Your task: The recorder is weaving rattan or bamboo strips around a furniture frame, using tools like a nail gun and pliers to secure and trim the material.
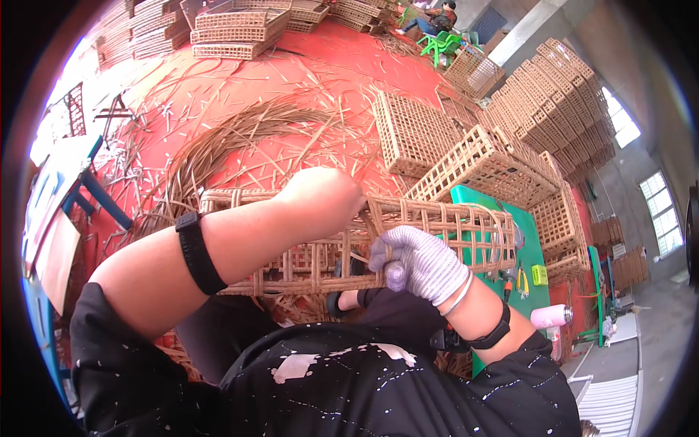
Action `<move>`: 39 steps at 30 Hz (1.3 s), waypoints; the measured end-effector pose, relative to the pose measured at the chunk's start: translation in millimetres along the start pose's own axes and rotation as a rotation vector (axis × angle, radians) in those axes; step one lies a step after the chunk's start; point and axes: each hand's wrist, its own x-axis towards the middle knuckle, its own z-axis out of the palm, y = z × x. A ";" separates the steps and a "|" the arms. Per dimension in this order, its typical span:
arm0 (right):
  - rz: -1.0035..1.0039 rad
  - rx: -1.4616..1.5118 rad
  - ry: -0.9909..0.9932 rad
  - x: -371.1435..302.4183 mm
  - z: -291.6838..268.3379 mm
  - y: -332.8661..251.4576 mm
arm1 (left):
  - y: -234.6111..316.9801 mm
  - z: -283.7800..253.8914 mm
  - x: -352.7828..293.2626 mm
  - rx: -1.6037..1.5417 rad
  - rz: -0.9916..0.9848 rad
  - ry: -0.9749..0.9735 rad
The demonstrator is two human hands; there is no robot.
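Note:
A long brown woven wicker basket (466, 224) lies across my lap, its open lattice sides facing up and toward me. My bare left hand (325, 202) is curled closed over its far edge, close to an upright strip; the fingertips are hidden behind the back of the hand. My right hand (420, 264), in a pale knitted glove, is closed with thumb and fingers pinched on a wicker strip (386, 255) at the basket's middle. Black bands circle both of my arms.
Loose strips (218, 138) lie in a curved heap on the red floor (291, 80). Finished-looking baskets (415, 135) stand ahead and to the right. A green table (535, 295) on my right holds pliers (522, 282), a yellow box (539, 274) and a pink bottle (551, 316). A person (439, 18) sits far off.

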 end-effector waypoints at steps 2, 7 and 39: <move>0.049 0.084 0.003 -0.4 -1.5 -2.5 | 1.0 -0.5 1.5 -0.027 0.018 0.026; 0.063 0.110 -0.004 -4.2 4.9 -5.2 | -2.7 3.8 1.6 -0.046 -0.027 0.022; -0.051 -0.071 -0.031 12.1 1.5 -12.9 | -21.5 10.8 29.8 -0.804 -0.183 0.091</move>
